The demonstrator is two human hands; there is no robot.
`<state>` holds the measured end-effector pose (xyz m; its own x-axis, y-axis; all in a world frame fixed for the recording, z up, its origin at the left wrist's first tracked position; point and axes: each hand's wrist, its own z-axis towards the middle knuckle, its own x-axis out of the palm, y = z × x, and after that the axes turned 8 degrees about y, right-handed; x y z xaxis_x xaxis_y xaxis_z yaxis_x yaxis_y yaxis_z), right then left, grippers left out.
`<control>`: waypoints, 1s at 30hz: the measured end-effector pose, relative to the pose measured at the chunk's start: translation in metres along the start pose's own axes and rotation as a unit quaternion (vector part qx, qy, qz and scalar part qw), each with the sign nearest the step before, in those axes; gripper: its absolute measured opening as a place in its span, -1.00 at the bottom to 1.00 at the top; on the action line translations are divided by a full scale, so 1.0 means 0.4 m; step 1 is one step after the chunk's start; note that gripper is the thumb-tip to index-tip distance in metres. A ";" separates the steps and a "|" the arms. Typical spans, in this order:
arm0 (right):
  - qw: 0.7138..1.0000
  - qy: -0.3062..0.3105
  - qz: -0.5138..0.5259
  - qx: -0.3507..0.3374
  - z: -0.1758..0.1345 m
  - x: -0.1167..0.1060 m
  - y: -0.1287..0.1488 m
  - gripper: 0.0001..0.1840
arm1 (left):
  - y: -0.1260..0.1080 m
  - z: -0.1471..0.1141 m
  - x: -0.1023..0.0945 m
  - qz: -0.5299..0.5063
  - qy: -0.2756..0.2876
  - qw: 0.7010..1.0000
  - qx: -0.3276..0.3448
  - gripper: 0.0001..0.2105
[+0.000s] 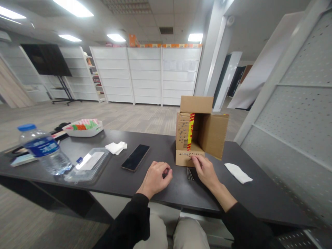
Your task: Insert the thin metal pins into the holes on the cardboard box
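Right hand (206,169) at the lower flap (186,161) of the open cardboard box (181,129), thumb and index drawn together at the flap's row of small holes; too small to tell if a nail is pinched there, so can't tell what it grips. Left hand (156,178) near the table's front edge, left of the box, fingers curled in a loose fist with a dark spot inside; can't tell if it holds anything. Box stands right of center on the dark table (160,188), opening toward the person, 1 flap up, 1 swung out right, 1 hanging down in front; more holes in its left part, plus a yellow and red tape strip (191,131). Loose thin metal nails (190,174) lie side by side on the table just below the lower flap, between the 2 hands, nearer the right. Phone (135,157) lies flat left of the left hand. Farther left: folded tissue (116,148), clear plastic case (89,164), water bottle (45,148) with blue cap, white basket (83,132) behind. White cloth or tissue (238,173) right of the right hand.
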<state>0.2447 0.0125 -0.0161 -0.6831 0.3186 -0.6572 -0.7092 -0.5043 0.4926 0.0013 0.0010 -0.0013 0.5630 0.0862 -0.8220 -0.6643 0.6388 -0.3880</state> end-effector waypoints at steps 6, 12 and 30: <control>0.998 -0.053 0.016 0.042 0.032 -0.002 -0.013 -0.66 | 0.000 0.000 0.000 0.002 0.003 1.000 -0.001 -0.89; 0.998 -0.056 -0.014 0.023 0.043 0.005 -0.018 -0.67 | 0.000 0.001 0.001 0.002 0.004 1.000 0.000 -0.89; 0.995 -0.029 -0.091 -0.015 0.053 0.011 -0.019 -0.68 | 0.002 -0.001 0.001 -0.005 0.005 1.000 -0.006 -0.89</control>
<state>0.2433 0.0348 -0.0107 -0.5540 0.4523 -0.6989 -0.8166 -0.4585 0.3506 0.0009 0.0014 -0.0022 0.5653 0.0719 -0.8217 -0.6645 0.6300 -0.4020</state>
